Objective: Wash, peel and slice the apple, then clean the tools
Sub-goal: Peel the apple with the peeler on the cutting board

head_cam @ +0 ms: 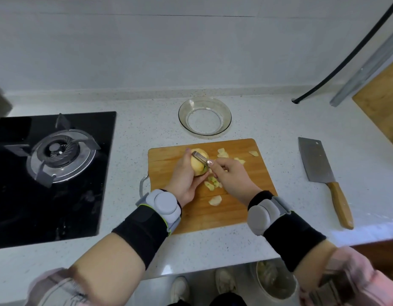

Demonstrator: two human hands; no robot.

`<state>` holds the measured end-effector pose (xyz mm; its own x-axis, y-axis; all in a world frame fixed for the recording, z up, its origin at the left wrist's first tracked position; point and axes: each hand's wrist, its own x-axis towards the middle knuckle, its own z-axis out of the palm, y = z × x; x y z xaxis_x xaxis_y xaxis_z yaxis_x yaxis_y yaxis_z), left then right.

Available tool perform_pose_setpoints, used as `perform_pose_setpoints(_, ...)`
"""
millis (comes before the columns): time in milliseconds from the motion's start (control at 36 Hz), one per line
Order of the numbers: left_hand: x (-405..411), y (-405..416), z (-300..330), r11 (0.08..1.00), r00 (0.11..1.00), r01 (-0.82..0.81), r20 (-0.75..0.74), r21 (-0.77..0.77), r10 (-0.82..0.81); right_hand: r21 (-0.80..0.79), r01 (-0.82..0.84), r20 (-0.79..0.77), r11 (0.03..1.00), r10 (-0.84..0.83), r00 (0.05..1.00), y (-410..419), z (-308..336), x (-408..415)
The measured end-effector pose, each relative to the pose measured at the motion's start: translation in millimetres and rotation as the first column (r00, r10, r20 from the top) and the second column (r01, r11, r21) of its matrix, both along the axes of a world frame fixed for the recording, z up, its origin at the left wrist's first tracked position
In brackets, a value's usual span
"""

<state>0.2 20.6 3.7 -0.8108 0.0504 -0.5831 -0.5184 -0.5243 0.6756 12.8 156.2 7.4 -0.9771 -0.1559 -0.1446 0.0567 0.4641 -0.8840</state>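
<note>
Two hands work over a wooden cutting board (pixel 235 208) on a speckled white counter (pixel 268 120). Left hand (pixel 184 177) grips a mostly peeled, pale yellow apple (pixel 198 162), fingers curled round it, holding it just above the board's far half. Right hand (pixel 232 176) grasps the handle of a metal peeler (pixel 201 157), whose head lies against the apple's upper side. Loose peel strips (pixel 214 183) lie scattered on the board, some beneath the hands and some toward its far right corner. Behind the board stands a clear glass bowl (pixel 205 117). Right of the board, apart from it, lies a cleaver (pixel 323 175) with a wooden handle. Left of the board sits a black gas hob (pixel 52 155).
</note>
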Motion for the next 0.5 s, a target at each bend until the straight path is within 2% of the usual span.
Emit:
perform_pose_setpoints(111, 6.3, 0.2, 0.9, 0.994, 0.997, 0.016, -0.075, -0.106, -0.024, 0.016, 0.055, 0.018, 0.998, -0.056, 0.998, 2.3, -1.2, -2.5)
perform_pose_setpoints(250, 7.2, 0.6, 3.9, 0.996, 0.994, 0.032, -0.105, -0.081, -0.041, 0.075, 0.192, 0.124, 0.979, -0.2, 0.972, 22.8, -13.5, -5.5)
perform_pose_setpoints(361, 4.0, -5.8, 3.6, 0.998, 0.995, 0.049, -0.085, -0.039, -0.052, -0.029, 0.214, 0.2, 0.976, -0.204, 0.958, 24.9, -14.7, -2.4)
perform_pose_setpoints(500, 6.2, -2.8, 1.6, 0.997, 0.998, 0.02, -0.063, 0.075, -0.016, -0.131, 0.15, 0.133, 0.98, -0.132, 0.982, 15.3, -4.1, -1.5)
